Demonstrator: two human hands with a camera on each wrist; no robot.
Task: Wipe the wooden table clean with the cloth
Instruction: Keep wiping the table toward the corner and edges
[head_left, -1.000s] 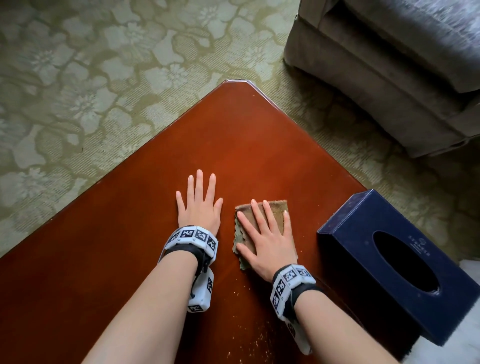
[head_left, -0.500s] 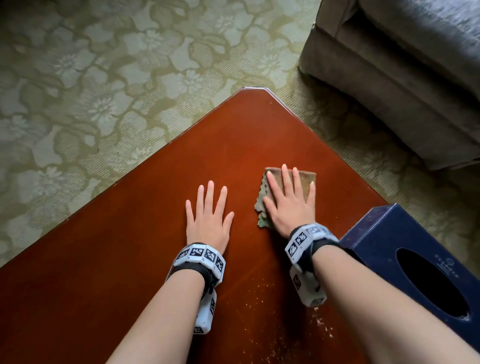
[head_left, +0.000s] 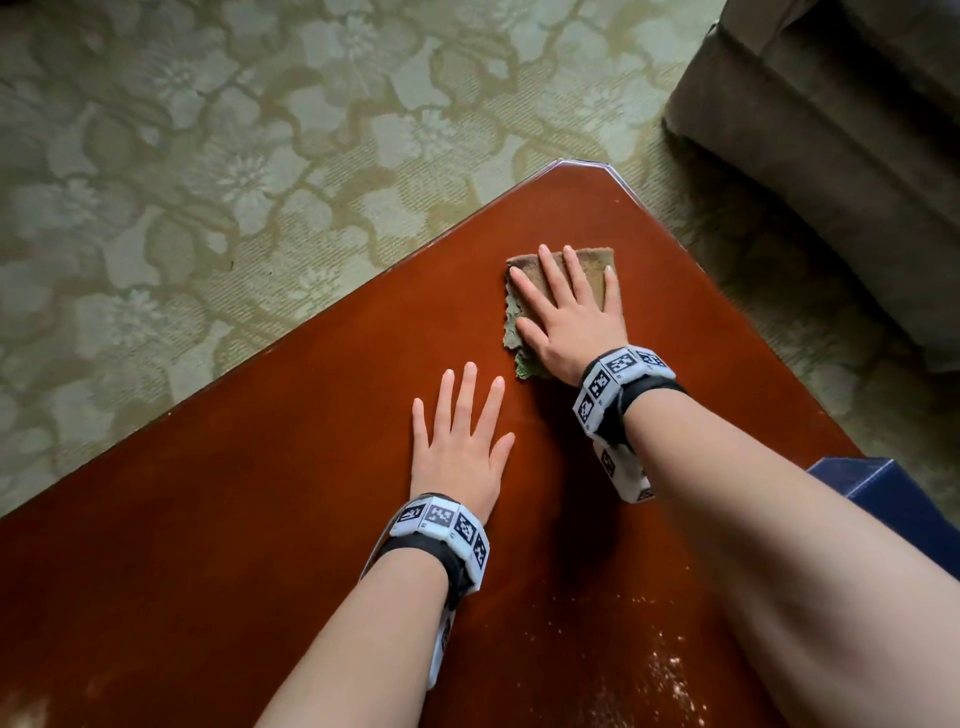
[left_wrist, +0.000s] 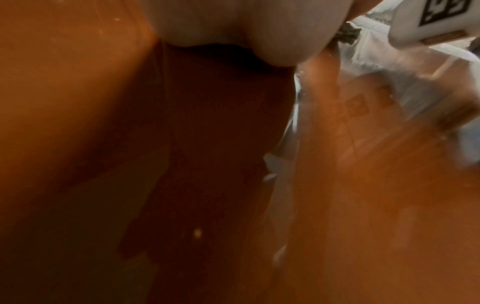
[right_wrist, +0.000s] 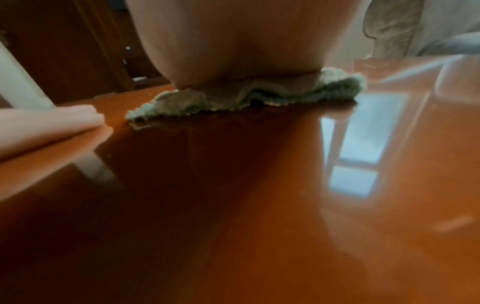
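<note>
Mid-wipe: the right hand (head_left: 569, 312), fingers spread flat, presses the cloth (head_left: 589, 260) on the wooden table (head_left: 260, 519) toward one o'clock. The left hand (head_left: 460, 441) lies flat, spread. Crumbs (head_left: 670, 670) at five o'clock likely need the next pass.

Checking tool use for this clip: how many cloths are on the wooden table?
1. The cloth lies flat under the right hand near the table's far corner. No second cloth shows, though arms cover part of the tabletop.

Floral green carpet (head_left: 208, 182), grey sofa (head_left: 831, 130)
</note>
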